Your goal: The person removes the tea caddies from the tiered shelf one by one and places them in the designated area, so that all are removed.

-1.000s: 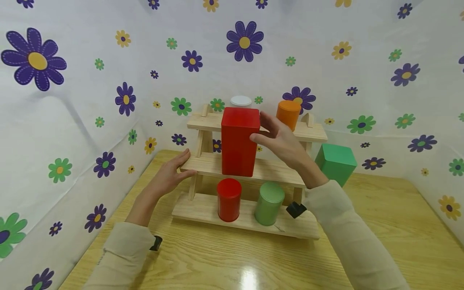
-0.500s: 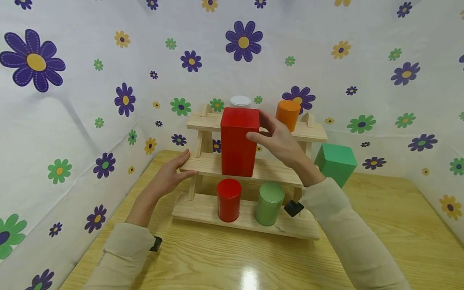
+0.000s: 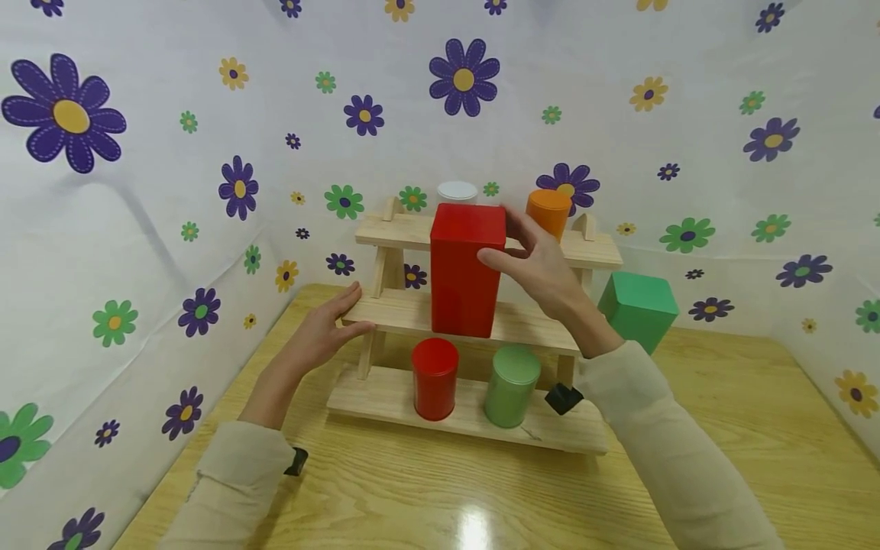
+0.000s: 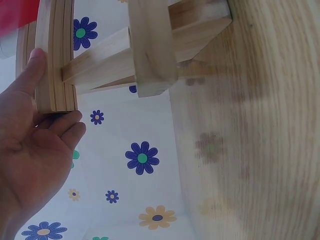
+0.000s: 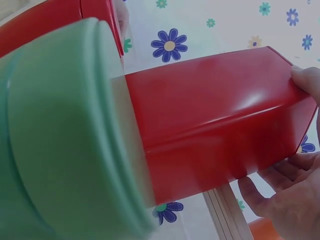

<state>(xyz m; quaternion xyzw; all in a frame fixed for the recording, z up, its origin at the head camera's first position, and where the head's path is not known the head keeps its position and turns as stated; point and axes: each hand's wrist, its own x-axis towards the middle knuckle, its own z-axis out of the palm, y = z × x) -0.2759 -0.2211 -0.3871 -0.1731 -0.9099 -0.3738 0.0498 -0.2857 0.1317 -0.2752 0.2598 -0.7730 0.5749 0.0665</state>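
A tall red box [image 3: 464, 286] stands upright on the middle tier of a three-tier wooden display shelf [image 3: 395, 309]. My right hand [image 3: 539, 267] holds its upper right part, thumb on the front and fingers on the far side; the right wrist view shows these fingers [image 5: 256, 196] against the box. At the left end of the same tier my left hand [image 3: 319, 328] grips the board, its thumb [image 4: 32, 70] over one face and the fingers bent round the end. Below the box, a red tin [image 3: 435, 382] and a light green tin [image 3: 512, 388] stand on the bottom tier.
A white tin [image 3: 457, 192], partly hidden by the box, and an orange tin [image 3: 548, 215] near my right fingers occupy the top tier. Right of the shelf, a green box [image 3: 639, 309] is partly behind my forearm. Flower-printed cloth [image 3: 412, 46] surrounds the wooden table [image 3: 385, 496].
Over the last half second the red box has shifted slightly right along the middle tier, with my right hand moving along. My left hand has stayed at the board's end.
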